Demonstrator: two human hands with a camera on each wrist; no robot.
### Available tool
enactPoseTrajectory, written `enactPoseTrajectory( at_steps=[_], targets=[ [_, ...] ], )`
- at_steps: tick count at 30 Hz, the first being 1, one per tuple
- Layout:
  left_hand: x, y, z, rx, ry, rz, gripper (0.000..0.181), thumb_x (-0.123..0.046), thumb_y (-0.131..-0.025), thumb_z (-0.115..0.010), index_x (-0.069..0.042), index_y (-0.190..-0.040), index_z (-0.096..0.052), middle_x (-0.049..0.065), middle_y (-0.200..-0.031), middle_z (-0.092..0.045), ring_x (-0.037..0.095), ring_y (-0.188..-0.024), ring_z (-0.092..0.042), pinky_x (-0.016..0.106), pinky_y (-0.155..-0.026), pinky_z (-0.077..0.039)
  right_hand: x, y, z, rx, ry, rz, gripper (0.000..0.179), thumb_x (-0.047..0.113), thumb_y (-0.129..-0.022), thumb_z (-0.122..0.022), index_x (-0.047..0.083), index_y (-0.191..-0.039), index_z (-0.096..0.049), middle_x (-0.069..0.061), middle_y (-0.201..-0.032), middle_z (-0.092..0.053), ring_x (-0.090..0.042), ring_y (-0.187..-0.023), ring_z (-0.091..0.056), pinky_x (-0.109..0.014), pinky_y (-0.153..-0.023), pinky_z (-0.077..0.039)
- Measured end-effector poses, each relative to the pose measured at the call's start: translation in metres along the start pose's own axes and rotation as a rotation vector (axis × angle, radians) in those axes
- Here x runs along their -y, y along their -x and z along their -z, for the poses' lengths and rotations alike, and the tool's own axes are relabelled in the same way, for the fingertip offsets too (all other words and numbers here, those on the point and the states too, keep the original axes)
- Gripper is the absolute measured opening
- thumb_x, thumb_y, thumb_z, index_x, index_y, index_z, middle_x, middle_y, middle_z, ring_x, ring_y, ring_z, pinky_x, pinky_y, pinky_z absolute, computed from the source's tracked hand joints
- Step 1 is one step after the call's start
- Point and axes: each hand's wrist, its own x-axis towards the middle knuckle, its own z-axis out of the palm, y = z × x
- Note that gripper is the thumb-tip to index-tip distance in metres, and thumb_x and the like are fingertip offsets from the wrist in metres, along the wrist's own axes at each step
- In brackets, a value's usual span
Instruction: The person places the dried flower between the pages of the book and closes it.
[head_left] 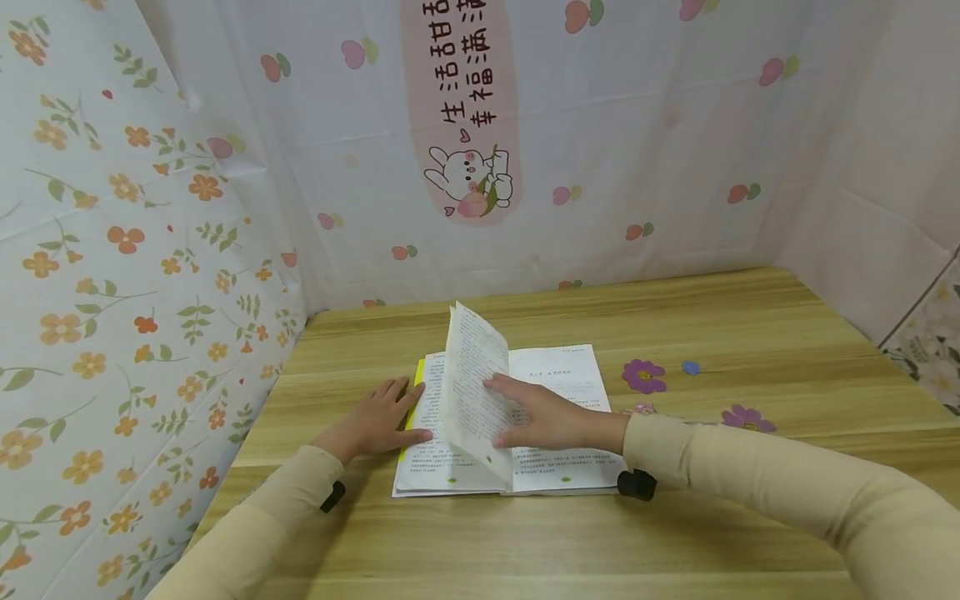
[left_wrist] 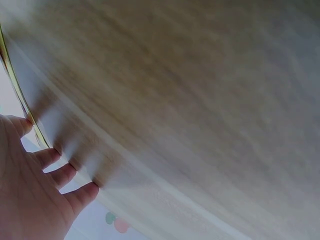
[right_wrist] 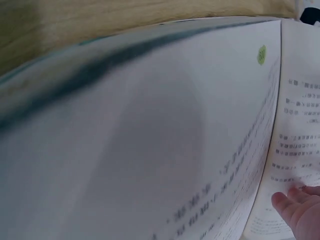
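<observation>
An open book [head_left: 564, 468] with printed text lies on the wooden table. Some of its pages [head_left: 474, 367] stand up near the spine, leaning to the left. My right hand [head_left: 553, 417] reaches over the right side, fingers stretched out against those raised pages; the right wrist view shows its fingertips [right_wrist: 281, 201] at the printed paper. At the book's yellow left edge rests my left hand [head_left: 377, 422], its thumb on the left page and its other fingers spread along the side. In the left wrist view, these fingertips [left_wrist: 92, 189] touch the tabletop beside the edge.
Right of the book lie a purple flower [head_left: 643, 376], a small blue flower [head_left: 691, 367], another purple flower [head_left: 747, 418] and a pinkish one partly behind the right wrist. Printed white cloth [head_left: 337, 125] hangs behind the table [head_left: 480, 546] and along its sides.
</observation>
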Motion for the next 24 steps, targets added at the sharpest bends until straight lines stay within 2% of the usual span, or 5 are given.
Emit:
enactPoseTrajectory(
  at_steps=[5, 9, 16, 19, 24],
  targets=[
    [0.005, 0.001, 0.000, -0.001, 0.007, -0.022, 0.076, -0.050, -0.096, -0.054, -0.006, -0.153, -0.029, 0.026, -0.151, -0.026, 0.043, -0.138, -0.027, 0.059, -0.103, -0.032, 0.000, -0.002, -0.005, 0.063, 0.124, 0.029, 0.089, 0.038, -0.085, -0.076, 0.010, -0.154, -0.028, -0.011, -0.160, -0.015, -0.023, -0.145, -0.016, -0.042, -0.113, -0.021],
    [0.009, 0.002, 0.000, -0.010, 0.036, -0.044, 0.063, -0.037, -0.102, -0.048, -0.004, -0.152, -0.030, 0.027, -0.151, -0.027, 0.043, -0.138, -0.027, 0.059, -0.104, -0.031, 0.001, -0.004, -0.009, 0.111, 0.216, 0.039, 0.087, 0.041, -0.086, -0.073, 0.012, -0.155, -0.027, -0.010, -0.161, -0.012, -0.023, -0.146, -0.013, -0.041, -0.113, -0.021],
    [0.015, 0.005, 0.002, -0.064, 0.167, -0.067, 0.053, -0.021, -0.103, -0.043, 0.002, -0.149, -0.032, 0.032, -0.149, -0.028, 0.046, -0.137, -0.028, 0.057, -0.107, -0.026, 0.008, -0.004, -0.012, 0.190, 0.361, 0.065, 0.078, 0.046, -0.091, -0.066, 0.013, -0.153, -0.032, -0.014, -0.160, -0.016, -0.030, -0.146, -0.008, -0.043, -0.114, -0.017],
    [0.016, 0.006, 0.003, -0.116, 0.208, -0.047, 0.051, -0.017, -0.102, -0.042, 0.004, -0.148, -0.035, 0.032, -0.148, -0.030, 0.047, -0.136, -0.029, 0.057, -0.107, -0.026, 0.008, -0.005, -0.014, 0.210, 0.402, 0.095, 0.074, 0.046, -0.093, -0.063, 0.012, -0.152, -0.035, -0.016, -0.158, -0.019, -0.033, -0.146, -0.009, -0.045, -0.114, -0.018],
    [0.013, 0.005, 0.008, -0.182, 0.253, 0.028, 0.050, -0.020, -0.104, -0.040, 0.003, -0.148, -0.034, 0.031, -0.148, -0.032, 0.046, -0.136, -0.030, 0.059, -0.107, -0.025, 0.009, -0.009, -0.016, 0.243, 0.434, 0.115, 0.072, 0.046, -0.094, -0.062, 0.010, -0.151, -0.036, -0.018, -0.157, -0.022, -0.035, -0.145, -0.011, -0.047, -0.114, -0.018]
  ],
)
